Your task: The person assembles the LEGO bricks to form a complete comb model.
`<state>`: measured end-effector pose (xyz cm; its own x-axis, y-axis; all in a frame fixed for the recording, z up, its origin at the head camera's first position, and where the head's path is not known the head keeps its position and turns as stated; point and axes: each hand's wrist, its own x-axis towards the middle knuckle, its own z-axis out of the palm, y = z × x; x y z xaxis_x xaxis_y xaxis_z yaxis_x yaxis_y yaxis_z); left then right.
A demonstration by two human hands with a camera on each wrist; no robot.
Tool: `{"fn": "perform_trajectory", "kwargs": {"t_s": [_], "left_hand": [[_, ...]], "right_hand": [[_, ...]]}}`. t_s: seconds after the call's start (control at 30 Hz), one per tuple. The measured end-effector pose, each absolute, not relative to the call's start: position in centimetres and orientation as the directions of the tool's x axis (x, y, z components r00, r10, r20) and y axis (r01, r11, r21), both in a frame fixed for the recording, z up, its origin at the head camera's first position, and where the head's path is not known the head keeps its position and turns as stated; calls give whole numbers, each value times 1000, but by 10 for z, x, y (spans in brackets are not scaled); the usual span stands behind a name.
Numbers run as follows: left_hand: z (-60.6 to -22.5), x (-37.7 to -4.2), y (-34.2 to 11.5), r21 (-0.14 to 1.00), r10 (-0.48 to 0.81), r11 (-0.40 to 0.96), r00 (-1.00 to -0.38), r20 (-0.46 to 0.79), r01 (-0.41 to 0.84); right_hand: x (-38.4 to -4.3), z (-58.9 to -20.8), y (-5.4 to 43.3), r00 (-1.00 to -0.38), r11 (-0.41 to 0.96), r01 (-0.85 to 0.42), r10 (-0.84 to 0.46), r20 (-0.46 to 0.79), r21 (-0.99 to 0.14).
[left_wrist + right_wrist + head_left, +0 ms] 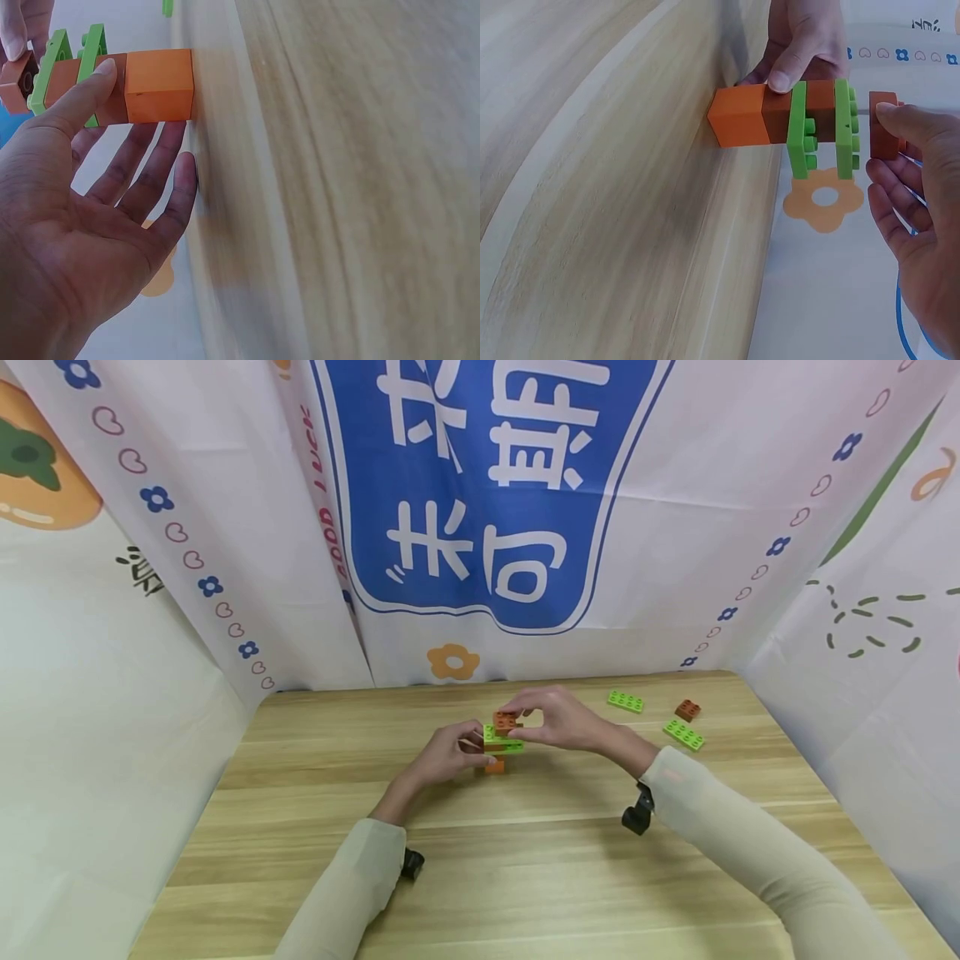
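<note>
A small tower of toy building bricks stands upright on the wooden table. Its base is an orange block (739,118), with brown bricks and two green plates (844,131) alternating above. Both plates jut out to one side. My left hand (444,755) holds the tower from the left, its thumb against the brown brick (113,105) over the base and its fingers reaching behind. Over the top plate, my right hand (558,718) pinches a brown brick (878,141) between thumb and fingers. In the right wrist view a narrow gap separates that brick from the plate's studs.
To the right on the table (570,877) lie two loose green plates, one farther back (626,702) and one nearer (684,734), with a loose brown brick (687,709) beside them. A printed cloth (660,568) hangs behind the table's back edge.
</note>
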<state>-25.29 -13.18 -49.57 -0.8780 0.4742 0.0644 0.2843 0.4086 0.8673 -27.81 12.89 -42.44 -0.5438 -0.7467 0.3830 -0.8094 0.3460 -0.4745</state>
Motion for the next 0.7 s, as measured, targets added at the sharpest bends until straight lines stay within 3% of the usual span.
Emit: {"fn": "perform_trajectory", "kwargs": {"t_s": [0.7], "left_hand": [[-494, -252, -133, 859, 476, 428, -878, 49, 281]], "right_hand": [[-281, -430, 113, -523, 320, -810, -773, 359, -491]]}}
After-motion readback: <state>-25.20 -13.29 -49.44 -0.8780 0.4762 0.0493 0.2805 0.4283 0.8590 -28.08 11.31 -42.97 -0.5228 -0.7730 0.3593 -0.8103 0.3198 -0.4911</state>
